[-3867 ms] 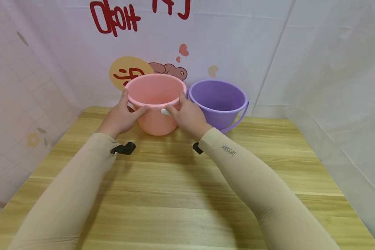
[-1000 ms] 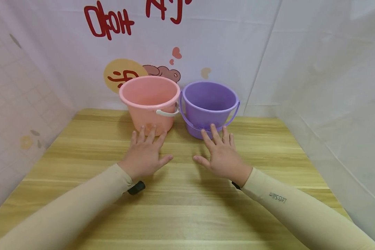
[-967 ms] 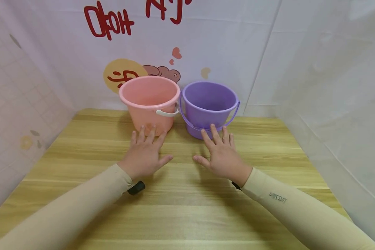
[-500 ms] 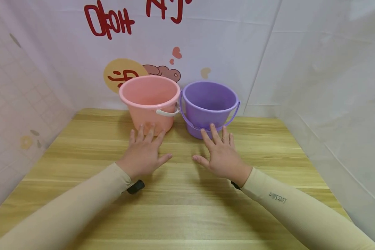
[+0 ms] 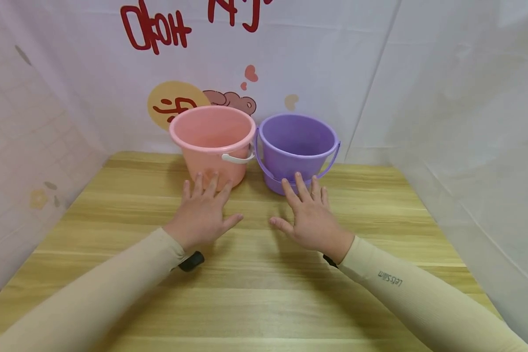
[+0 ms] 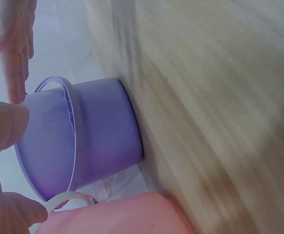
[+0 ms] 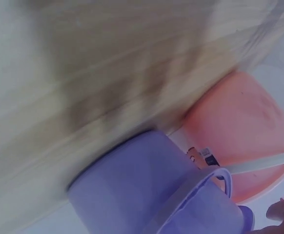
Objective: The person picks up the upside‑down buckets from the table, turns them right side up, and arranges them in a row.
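Note:
My left hand (image 5: pixel 201 215) is held above the table with its fingers spread, before the pink bucket (image 5: pixel 193 161). Likewise spread, my right hand (image 5: pixel 312 220) hovers before the purple bucket (image 5: pixel 286 166). Neither hand holds anything, and gaps to the buckets show in the wrist views. Both buckets stand upright side by side. A white handle (image 5: pixel 237 159) hangs at the pink bucket's front right, while the purple handle (image 6: pixel 73 131) hangs down across its own bucket's front. The fingertips hide the lower fronts of both buckets in the head view.
Under everything lies a wood-grain table (image 5: pixel 246 303). Behind the buckets rises a white printed backdrop (image 5: pixel 325 58), with white side sheets (image 5: pixel 475 137) at left and right. Black wrist mounts (image 5: pixel 191 261) stick out under the sleeves.
About four seconds ago both hands gripped the pink bucket's rim; they have let go and drawn back, spread. Over the last second, the hands have barely moved, and the head view shifts slightly.

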`<state>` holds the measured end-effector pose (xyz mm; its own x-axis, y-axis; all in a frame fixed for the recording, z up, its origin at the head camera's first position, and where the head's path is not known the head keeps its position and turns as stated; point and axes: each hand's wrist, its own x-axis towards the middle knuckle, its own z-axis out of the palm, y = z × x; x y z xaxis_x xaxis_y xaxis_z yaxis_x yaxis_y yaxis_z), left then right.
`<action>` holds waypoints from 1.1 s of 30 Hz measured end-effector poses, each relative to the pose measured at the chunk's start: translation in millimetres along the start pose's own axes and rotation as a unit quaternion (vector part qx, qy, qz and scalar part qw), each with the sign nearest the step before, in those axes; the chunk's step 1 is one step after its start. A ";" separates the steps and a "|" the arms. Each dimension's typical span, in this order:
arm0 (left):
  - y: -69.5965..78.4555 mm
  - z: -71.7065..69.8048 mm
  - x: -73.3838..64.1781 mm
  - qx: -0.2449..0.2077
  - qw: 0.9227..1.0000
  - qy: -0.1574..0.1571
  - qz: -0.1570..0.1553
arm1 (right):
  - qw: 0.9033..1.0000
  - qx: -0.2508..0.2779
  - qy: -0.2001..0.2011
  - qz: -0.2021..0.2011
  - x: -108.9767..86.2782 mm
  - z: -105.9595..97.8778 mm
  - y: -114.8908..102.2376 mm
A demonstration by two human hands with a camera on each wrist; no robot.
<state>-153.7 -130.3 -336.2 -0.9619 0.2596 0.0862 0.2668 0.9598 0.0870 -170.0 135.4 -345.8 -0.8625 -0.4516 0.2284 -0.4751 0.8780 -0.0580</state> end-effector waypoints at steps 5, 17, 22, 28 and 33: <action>-7.5 -8.3 3.1 -0.012 1.000 0.011 0.002 | 0.999 0.027 0.040 -0.007 11.3 -5.2 1.4; -34.9 -59.6 34.8 -0.015 0.931 0.356 0.076 | 0.993 0.021 0.116 -0.021 89.3 -39.1 20.7; -64.3 -46.9 63.7 -0.024 0.981 0.193 0.026 | 0.998 -0.025 0.051 -0.006 104.7 -28.9 30.8; -88.7 -41.3 64.7 -0.080 0.985 0.152 0.018 | 0.991 0.038 0.126 -0.008 107.7 -23.5 44.9; -112.3 -58.2 35.1 -0.303 0.922 0.222 -0.087 | 0.934 0.255 0.209 0.136 96.6 -27.7 60.4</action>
<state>-214.0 -235.1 -285.2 -0.9095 -0.0920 0.4054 0.2249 0.7113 0.6659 -277.2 149.2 -300.3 -0.8708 -0.0286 0.4909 -0.3619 0.7130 -0.6005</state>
